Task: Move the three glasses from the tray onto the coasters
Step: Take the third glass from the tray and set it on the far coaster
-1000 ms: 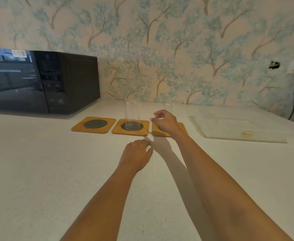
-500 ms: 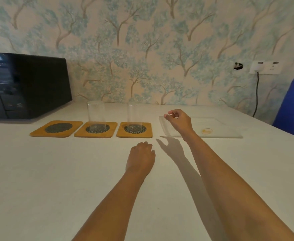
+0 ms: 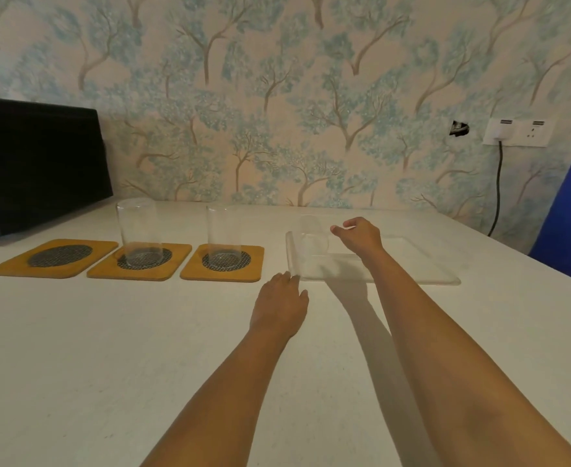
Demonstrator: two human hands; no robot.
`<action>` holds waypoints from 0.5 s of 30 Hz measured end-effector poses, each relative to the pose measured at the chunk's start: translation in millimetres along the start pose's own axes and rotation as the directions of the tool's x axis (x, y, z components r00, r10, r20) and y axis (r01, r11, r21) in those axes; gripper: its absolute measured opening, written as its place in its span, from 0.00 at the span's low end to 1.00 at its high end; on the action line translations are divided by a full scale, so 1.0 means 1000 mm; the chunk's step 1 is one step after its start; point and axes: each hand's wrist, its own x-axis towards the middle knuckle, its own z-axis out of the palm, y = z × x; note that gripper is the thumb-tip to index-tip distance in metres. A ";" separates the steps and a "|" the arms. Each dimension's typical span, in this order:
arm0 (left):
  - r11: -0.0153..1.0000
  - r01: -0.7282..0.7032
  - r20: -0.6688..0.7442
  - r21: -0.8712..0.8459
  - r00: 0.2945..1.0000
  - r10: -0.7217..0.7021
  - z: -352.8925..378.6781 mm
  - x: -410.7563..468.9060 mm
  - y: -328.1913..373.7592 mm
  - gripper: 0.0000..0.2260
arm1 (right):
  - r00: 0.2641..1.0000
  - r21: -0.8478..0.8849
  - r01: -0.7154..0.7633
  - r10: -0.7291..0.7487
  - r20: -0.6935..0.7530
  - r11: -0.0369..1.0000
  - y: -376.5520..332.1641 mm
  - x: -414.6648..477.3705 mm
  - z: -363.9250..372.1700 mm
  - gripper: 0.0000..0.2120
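Note:
Three orange coasters with dark mesh centres lie in a row on the white table. The left coaster is bare. A clear glass stands upright on the middle coaster, and a second glass on the right coaster. On the left part of the clear tray stands a third glass, faint against the tray. My right hand hovers just right of it, thumb and fingers apart, holding nothing. My left hand rests palm down on the table by the tray's front left corner.
A black microwave stands at the back left, close behind the coasters. A blue chair is at the right edge. A wall socket with a black cable hangs behind the tray. The patterned wall runs along the table's far edge.
My right hand let go of the glass on the right coaster and moved right, over the tray, up to the third glass. My left hand stayed on the table. The view turned right.

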 end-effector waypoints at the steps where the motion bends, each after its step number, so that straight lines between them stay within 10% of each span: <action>1: 1.000 0.004 0.002 -0.009 1.000 -0.004 0.003 0.006 0.001 0.21 | 1.000 -0.019 -0.010 0.010 0.027 1.000 -0.002 0.006 0.003 0.25; 15: 1.000 0.012 0.005 -0.025 1.000 -0.012 0.018 0.031 -0.004 0.23 | 0.907 -0.335 -0.158 0.271 0.324 0.929 -0.033 0.050 0.062 0.37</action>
